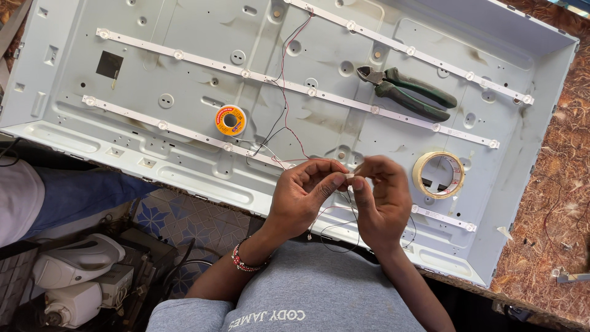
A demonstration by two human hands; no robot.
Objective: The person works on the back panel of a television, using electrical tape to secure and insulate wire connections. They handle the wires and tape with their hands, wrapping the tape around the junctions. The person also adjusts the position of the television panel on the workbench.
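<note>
My left hand (304, 193) and my right hand (381, 197) meet over the near edge of a white metal television back panel (344, 37). Between the fingertips of both hands I pinch a small white piece (350, 176) joined to thin red and black wires (284, 92). The wires run up across the panel and also loop down below my hands. White strips of small lights (295, 86) cross the panel diagonally. A beaded bracelet is on my left wrist.
Green-handled pliers (409, 91) lie on the panel at the upper right. A roll of clear tape (437, 174) sits right of my hands. An orange solder spool (230, 120) lies left of centre. Another person's leg in blue (80, 193) is at left, white appliances (74, 276) below.
</note>
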